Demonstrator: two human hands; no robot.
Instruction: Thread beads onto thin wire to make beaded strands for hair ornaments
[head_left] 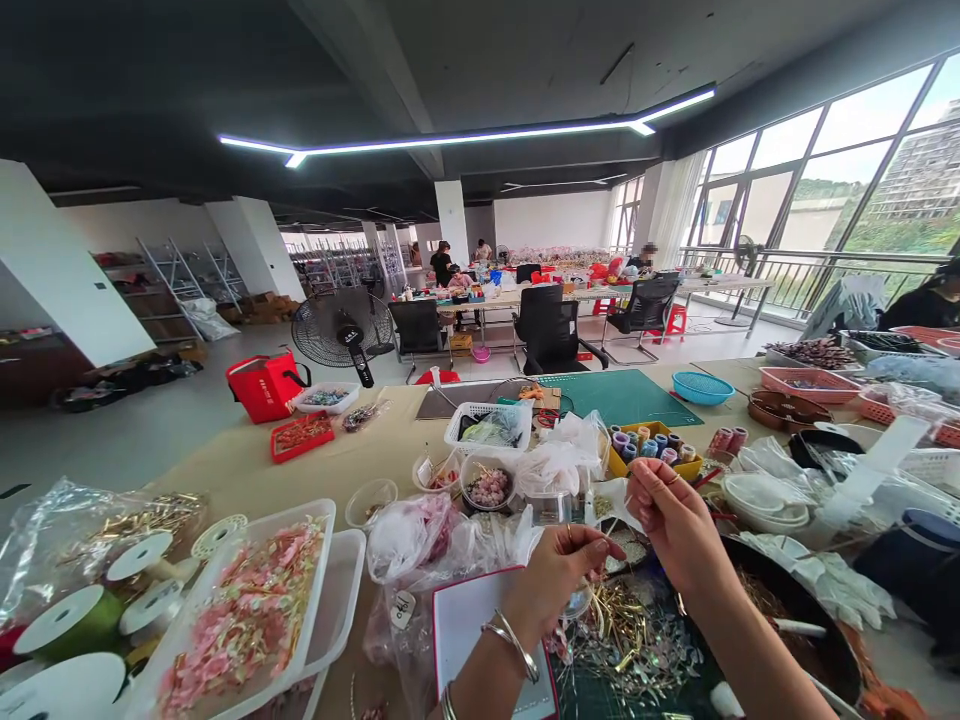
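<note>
My left hand [559, 575] is closed in a pinch above a pile of gold metal bits [622, 625] on a dark mat; what it pinches is too small to name. My right hand [671, 515] is raised beside it, fingers curled and pinched together near the left fingertips, perhaps on a thin thread I cannot make out. A white pad with a red edge [469, 625] lies under my left wrist, which wears silver bangles.
A white tray of pink petals [247, 610] and ribbon spools [71, 625] sit at the left. Plastic bags [420, 535], small bowls [487, 485], a yellow tray of thread spools [652, 445], a blue basket [701, 387] and a dark round tray [795, 610] crowd the table. People work at far tables; a floor fan [341, 330] stands behind.
</note>
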